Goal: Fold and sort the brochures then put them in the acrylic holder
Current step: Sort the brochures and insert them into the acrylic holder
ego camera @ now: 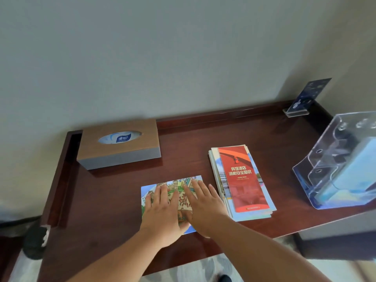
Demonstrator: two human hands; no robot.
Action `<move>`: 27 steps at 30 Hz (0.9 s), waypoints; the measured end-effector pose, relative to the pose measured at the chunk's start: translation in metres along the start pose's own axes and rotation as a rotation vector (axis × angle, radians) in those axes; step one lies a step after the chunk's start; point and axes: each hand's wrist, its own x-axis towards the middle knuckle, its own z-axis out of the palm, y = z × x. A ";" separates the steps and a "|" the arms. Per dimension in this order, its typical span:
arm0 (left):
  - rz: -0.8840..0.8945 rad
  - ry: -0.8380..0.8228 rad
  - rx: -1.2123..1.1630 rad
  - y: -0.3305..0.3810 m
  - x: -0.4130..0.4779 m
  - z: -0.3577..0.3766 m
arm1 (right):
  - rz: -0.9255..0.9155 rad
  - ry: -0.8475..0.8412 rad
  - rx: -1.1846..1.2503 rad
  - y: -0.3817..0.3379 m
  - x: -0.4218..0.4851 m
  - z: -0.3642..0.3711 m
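Mid-fold, I judge — left hand [162,212] and right hand [205,206] lie flat, fingers straight, pressing the illustrated brochure [177,185] on the surface. At its three o'clock the brochure stack [244,180] waits unsorted; the acrylic holder [333,151] stands beyond.

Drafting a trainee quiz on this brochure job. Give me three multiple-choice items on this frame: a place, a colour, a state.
1. The tissue box stands on the desk at: A left rear; B right front; C centre front.
2. The top brochure of the stack is: A green; B red; C black.
3. On the illustrated brochure, the hands: A both press flat; B one lifts it; C neither touches.
Key: 1 A, it sits by the wall at left. 2 B, its cover is red. 3 A, left hand and right hand lie on it, fingers straight.
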 end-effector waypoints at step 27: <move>-0.111 0.175 -0.162 0.174 0.018 -0.059 | -0.164 0.167 0.026 0.160 -0.089 -0.037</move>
